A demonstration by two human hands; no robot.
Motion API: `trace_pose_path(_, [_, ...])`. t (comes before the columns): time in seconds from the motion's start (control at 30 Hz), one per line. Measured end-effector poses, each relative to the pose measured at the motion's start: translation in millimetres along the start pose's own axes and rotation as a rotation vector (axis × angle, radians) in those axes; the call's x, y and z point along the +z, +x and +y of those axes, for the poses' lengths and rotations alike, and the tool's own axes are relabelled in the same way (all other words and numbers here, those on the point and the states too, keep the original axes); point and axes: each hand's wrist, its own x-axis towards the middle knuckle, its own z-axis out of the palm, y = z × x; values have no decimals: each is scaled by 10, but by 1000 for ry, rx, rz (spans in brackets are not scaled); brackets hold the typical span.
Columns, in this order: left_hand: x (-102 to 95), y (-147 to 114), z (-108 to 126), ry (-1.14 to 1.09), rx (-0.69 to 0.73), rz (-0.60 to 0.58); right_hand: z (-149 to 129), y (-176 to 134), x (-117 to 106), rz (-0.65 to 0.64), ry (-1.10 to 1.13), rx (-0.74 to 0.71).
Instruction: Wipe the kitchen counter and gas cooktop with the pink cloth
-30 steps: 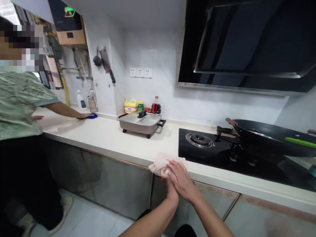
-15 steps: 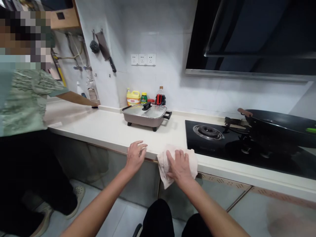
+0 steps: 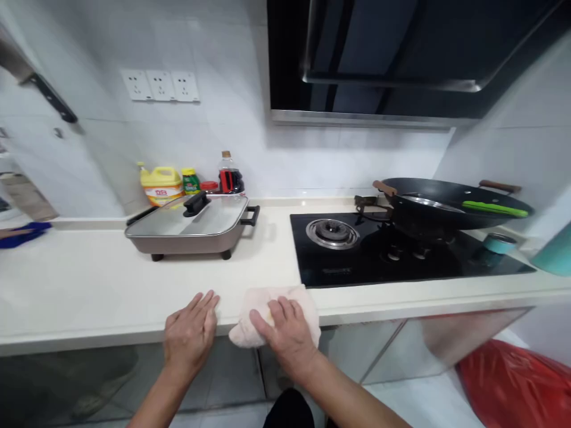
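A pale pink cloth is spread on the white countertop, at its front edge, left of the stove's near corner. My right hand presses on the cloth with curved fingers and holds it against the counter. To the left, my left hand is at the counter's front edge, fingers stretched out, with nothing in it. Behind my hands stands an electric skillet with a glass lid.
A black gas stove carries a wok with a green-handled utensil. Bottles, including a yellow jug, stand by the wall. The range hood hangs above. Another person's hand with a blue cloth is at far left.
The view has turned right, leaving only the other person's hand in sight. The cloth, which hung over the counter's edge under my right hand, now lies more on the top.
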Motion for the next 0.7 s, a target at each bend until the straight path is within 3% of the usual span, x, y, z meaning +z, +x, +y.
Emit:
trace_pose_path(0.1, [16,28,-3,34,-8,1,55,7,21,26,-2,-24])
trace_pose_path(0.2, [22,43,30,49,-7,-4,277,-87,-32,-15,29,-54])
trace_pose_path(0.33, [-22,68,111,68,-45,-35,844,-359,-266,-177,109,-35])
trace_pose_path(0.53, [-141,191,240,158,-53,-205,1821,-842,-766,-258,14,-2])
trace_pose_path(0.7, [-172,262,273,249,-57,-315,2449,-1312,-1118,-327,-204,189])
